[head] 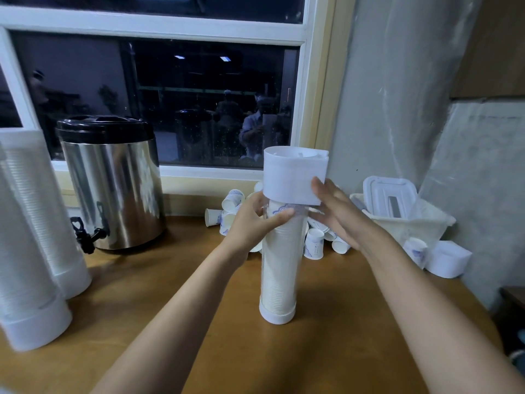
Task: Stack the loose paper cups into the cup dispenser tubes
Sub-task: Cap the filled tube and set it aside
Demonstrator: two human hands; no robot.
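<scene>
The left hand [252, 223] wraps its fingers behind the clear dispenser tube [279, 268], where they are hidden. Only its thumb shows, clamped across the front just under the white cap [292, 174]. The right hand [338, 214] lays straight, closed-up fingers against the cap's lower right edge; whether its palm touches is unclear. Below both hands the tube stands upright on the table [341, 322], packed with cups. Loose paper cups [314, 243] lie heaped just behind the fingers, partly hidden.

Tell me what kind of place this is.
Probably a drinks station in a canteen or break room: a steel beverage urn, cup dispenser tubes, and loose paper cups on a wooden counter.
</scene>
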